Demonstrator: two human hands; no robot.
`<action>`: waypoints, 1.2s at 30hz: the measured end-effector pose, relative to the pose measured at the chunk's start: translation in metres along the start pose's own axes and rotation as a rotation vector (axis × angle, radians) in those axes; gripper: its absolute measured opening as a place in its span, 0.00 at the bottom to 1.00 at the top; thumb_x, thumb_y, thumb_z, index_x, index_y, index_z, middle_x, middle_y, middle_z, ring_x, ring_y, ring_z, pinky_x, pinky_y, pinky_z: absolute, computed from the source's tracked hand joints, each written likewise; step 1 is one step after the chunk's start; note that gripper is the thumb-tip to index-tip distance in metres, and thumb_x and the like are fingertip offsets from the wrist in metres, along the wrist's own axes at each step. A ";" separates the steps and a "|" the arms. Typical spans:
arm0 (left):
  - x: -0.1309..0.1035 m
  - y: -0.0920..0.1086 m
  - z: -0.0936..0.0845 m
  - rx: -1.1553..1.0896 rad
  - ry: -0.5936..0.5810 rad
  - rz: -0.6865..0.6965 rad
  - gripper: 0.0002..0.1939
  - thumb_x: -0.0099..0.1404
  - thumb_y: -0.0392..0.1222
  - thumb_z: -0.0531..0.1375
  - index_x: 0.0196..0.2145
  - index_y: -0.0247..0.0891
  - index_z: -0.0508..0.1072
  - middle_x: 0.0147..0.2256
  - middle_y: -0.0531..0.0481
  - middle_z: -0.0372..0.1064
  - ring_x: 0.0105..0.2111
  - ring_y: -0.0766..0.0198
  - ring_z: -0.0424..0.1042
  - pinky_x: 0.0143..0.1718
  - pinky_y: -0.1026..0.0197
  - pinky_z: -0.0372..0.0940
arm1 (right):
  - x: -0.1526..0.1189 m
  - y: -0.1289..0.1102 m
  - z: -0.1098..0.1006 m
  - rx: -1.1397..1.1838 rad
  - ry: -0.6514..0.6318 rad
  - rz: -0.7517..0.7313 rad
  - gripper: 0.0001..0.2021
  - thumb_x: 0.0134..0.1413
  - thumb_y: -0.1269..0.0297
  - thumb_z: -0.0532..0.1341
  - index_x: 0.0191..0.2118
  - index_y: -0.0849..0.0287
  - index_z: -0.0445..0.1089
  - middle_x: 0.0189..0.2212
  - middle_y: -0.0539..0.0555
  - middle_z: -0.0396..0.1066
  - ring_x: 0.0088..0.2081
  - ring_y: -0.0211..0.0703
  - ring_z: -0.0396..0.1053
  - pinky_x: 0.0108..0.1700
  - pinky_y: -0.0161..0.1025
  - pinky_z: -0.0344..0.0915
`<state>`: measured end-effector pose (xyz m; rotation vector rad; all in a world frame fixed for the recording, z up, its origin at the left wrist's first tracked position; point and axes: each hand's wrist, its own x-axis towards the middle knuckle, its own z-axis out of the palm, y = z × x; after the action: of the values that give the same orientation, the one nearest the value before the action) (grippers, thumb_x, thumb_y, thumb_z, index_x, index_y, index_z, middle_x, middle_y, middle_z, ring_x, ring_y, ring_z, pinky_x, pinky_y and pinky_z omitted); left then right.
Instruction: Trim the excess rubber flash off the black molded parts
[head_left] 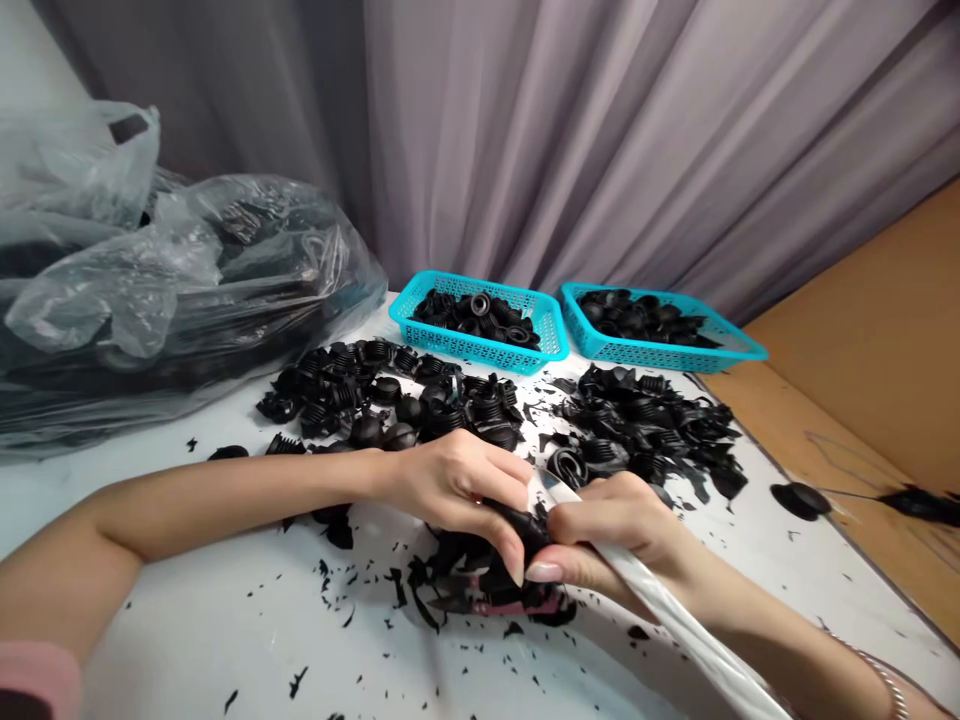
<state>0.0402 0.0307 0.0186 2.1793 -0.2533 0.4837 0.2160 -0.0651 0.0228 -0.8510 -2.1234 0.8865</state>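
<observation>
My left hand (469,490) and my right hand (619,535) meet at the middle of the white table (300,640). Between their fingers both grip a black rubber part (521,525). A long white strip (675,620) passes over my right hand toward the lower right; its upper end is beside my fingers. Beneath my hands lie black scraps and a pink-handled tool (495,600), partly hidden by the scraps.
Two blue baskets (480,352) (667,358) hold black parts at the back. Piles of ribbed black parts (345,390) and scraps (645,420) lie before them. A large clear bag (262,270) fills the back left. One black piece (800,500) lies at the right edge.
</observation>
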 end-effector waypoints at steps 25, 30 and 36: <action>-0.006 0.004 -0.003 0.052 0.120 -0.085 0.14 0.61 0.46 0.61 0.22 0.36 0.68 0.22 0.54 0.58 0.22 0.70 0.57 0.22 0.67 0.57 | -0.032 -0.015 -0.010 -0.442 0.450 0.295 0.23 0.66 0.52 0.42 0.49 0.55 0.71 0.14 0.46 0.63 0.15 0.34 0.61 0.16 0.31 0.56; -0.005 0.007 0.001 0.080 0.095 -0.118 0.13 0.62 0.45 0.59 0.24 0.35 0.70 0.21 0.55 0.56 0.21 0.70 0.54 0.21 0.67 0.55 | -0.031 -0.031 0.009 0.066 0.661 0.403 0.08 0.59 0.55 0.58 0.36 0.53 0.61 0.21 0.49 0.74 0.22 0.39 0.69 0.22 0.34 0.66; -0.003 0.009 0.005 0.207 0.124 -0.092 0.19 0.64 0.43 0.58 0.17 0.36 0.59 0.18 0.58 0.48 0.19 0.72 0.49 0.17 0.66 0.48 | -0.032 -0.028 0.007 -0.006 0.617 0.452 0.16 0.48 0.58 0.66 0.16 0.54 0.64 0.24 0.54 0.78 0.22 0.43 0.74 0.19 0.34 0.67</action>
<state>0.0350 0.0215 0.0212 2.3385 -0.0357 0.6127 0.2200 -0.1069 0.0301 -1.4287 -1.4220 0.7050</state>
